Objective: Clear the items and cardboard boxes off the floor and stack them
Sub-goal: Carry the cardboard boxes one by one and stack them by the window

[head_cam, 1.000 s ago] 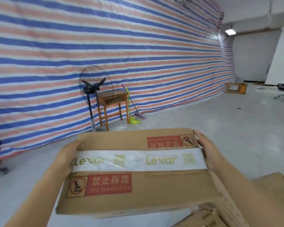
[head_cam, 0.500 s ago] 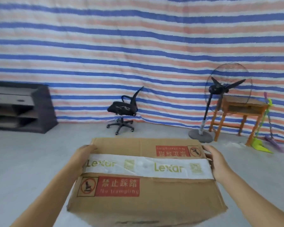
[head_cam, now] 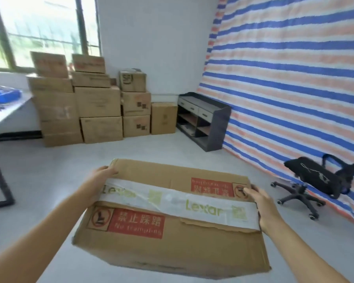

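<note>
Your left hand (head_cam: 99, 179) and right hand (head_cam: 261, 204) each grasp one end of the Lexar-taped cardboard box (head_cam: 172, 240), held above the floor (head_cam: 49, 170), well apart from the stacked cardboard boxes (head_cam: 98, 103) ahead.

I get single head view, facing forward and down: carried box (head_cam: 172, 231) close below, stacked boxes (head_cam: 98, 105) farther ahead, striped tarp (head_cam: 294, 78) right.

I see striped tarp (head_cam: 294, 78) down R wall, black office chair (head_cam: 315, 178) just beside it. Dark grey cabinet (head_cam: 223, 123) w/ drawers at far corner. Window (head_cam: 39, 27) top L; white bench (head_cam: 6, 111) L edge, blue item (head_cam: 2, 94) on it.
</note>
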`<act>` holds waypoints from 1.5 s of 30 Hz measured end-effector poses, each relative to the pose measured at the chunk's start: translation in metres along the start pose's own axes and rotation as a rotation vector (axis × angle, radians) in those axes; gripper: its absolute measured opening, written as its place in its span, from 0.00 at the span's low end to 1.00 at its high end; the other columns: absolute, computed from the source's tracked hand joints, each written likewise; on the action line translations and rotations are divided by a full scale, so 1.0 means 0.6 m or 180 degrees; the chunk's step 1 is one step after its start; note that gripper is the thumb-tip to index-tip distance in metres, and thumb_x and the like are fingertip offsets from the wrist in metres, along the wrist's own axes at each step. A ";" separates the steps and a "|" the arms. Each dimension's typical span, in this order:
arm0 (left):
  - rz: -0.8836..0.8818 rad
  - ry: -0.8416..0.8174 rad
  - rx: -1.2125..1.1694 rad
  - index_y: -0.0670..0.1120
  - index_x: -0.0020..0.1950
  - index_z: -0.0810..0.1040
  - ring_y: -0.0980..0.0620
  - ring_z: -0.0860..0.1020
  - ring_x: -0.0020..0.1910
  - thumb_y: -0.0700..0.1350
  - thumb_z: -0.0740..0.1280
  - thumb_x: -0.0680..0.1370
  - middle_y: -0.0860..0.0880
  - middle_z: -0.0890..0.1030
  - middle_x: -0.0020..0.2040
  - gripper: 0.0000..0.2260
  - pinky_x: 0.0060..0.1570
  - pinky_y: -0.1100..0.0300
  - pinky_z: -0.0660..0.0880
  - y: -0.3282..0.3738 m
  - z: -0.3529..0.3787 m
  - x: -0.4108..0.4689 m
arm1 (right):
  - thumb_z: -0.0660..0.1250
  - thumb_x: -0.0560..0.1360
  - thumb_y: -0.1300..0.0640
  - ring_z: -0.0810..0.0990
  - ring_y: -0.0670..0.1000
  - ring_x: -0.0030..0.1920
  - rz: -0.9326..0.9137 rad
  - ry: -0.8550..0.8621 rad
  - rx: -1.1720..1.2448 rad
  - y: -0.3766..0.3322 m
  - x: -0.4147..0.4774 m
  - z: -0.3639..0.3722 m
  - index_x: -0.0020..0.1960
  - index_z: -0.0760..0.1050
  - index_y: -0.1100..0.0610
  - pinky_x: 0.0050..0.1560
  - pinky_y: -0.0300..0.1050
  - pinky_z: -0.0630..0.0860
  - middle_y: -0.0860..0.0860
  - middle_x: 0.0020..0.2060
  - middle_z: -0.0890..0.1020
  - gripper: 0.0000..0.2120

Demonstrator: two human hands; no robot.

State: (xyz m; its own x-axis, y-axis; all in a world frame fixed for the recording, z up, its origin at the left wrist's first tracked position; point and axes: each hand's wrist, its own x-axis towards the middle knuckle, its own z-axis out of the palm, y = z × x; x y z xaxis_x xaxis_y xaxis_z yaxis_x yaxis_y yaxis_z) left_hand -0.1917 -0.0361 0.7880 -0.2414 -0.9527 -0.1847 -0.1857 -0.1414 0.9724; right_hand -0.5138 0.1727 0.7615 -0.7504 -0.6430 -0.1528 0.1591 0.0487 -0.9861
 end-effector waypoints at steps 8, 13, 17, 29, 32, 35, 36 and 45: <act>0.0268 0.1023 -0.0500 0.43 0.50 0.76 0.45 0.76 0.35 0.38 0.62 0.78 0.43 0.78 0.39 0.04 0.36 0.54 0.72 0.021 -0.118 0.027 | 0.65 0.75 0.63 0.80 0.56 0.44 -0.0113 -0.0868 -0.0158 -0.027 0.128 0.205 0.58 0.69 0.57 0.43 0.49 0.77 0.58 0.49 0.79 0.13; 0.0322 0.1268 -0.0728 0.46 0.49 0.76 0.45 0.76 0.37 0.40 0.63 0.77 0.44 0.78 0.41 0.03 0.39 0.53 0.73 0.012 -0.185 0.135 | 0.64 0.75 0.63 0.80 0.58 0.46 -0.0155 -0.1185 -0.0210 -0.048 0.227 0.342 0.60 0.71 0.59 0.50 0.54 0.78 0.60 0.50 0.80 0.14; 0.0370 0.1294 -0.0823 0.43 0.52 0.76 0.45 0.76 0.40 0.40 0.63 0.77 0.44 0.78 0.43 0.05 0.46 0.50 0.73 0.027 -0.229 0.261 | 0.64 0.75 0.63 0.81 0.59 0.45 -0.0207 -0.1240 -0.0246 -0.072 0.309 0.458 0.61 0.70 0.60 0.47 0.54 0.78 0.60 0.48 0.80 0.14; 0.0572 0.1366 -0.0704 0.44 0.64 0.72 0.43 0.78 0.50 0.38 0.62 0.78 0.43 0.79 0.53 0.14 0.48 0.50 0.75 0.051 -0.227 0.607 | 0.65 0.76 0.60 0.80 0.56 0.46 -0.0439 -0.0888 -0.0288 -0.081 0.581 0.657 0.61 0.70 0.59 0.44 0.50 0.78 0.60 0.53 0.79 0.14; 0.0529 0.1316 -0.0689 0.45 0.59 0.73 0.46 0.78 0.43 0.37 0.61 0.78 0.45 0.79 0.46 0.10 0.42 0.53 0.75 0.065 -0.191 0.701 | 0.64 0.76 0.60 0.80 0.55 0.43 -0.0396 -0.0913 -0.0281 -0.079 0.678 0.684 0.60 0.71 0.61 0.40 0.48 0.76 0.59 0.47 0.80 0.13; 0.0446 0.1321 -0.0557 0.44 0.59 0.74 0.47 0.77 0.42 0.39 0.61 0.79 0.45 0.79 0.46 0.10 0.38 0.56 0.73 0.079 -0.154 0.813 | 0.63 0.77 0.59 0.80 0.57 0.43 -0.0294 -0.1087 -0.0246 -0.082 0.793 0.714 0.58 0.73 0.63 0.42 0.49 0.77 0.59 0.45 0.81 0.12; 0.0400 0.1314 -0.0512 0.43 0.59 0.74 0.47 0.77 0.42 0.39 0.61 0.79 0.45 0.79 0.47 0.10 0.38 0.56 0.73 0.087 -0.139 0.852 | 0.63 0.77 0.59 0.80 0.58 0.44 -0.0258 -0.1130 -0.0230 -0.084 0.834 0.724 0.58 0.73 0.63 0.43 0.50 0.77 0.60 0.47 0.81 0.12; 0.0333 0.1370 -0.0397 0.44 0.63 0.73 0.43 0.77 0.51 0.38 0.61 0.78 0.43 0.79 0.54 0.14 0.53 0.48 0.74 0.193 -0.002 1.163 | 0.63 0.77 0.58 0.80 0.56 0.45 -0.0292 -0.1056 -0.0180 -0.137 1.184 0.792 0.62 0.70 0.62 0.44 0.49 0.76 0.58 0.49 0.80 0.15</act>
State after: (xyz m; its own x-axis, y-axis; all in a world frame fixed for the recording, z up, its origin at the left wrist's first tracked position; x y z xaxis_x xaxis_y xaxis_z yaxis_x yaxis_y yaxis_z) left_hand -0.3802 -0.7174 0.7720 0.1698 -0.9849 -0.0343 -0.0588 -0.0448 0.9973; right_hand -0.7554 -0.6512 0.7651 -0.5090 -0.8597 -0.0429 0.0581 0.0155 -0.9982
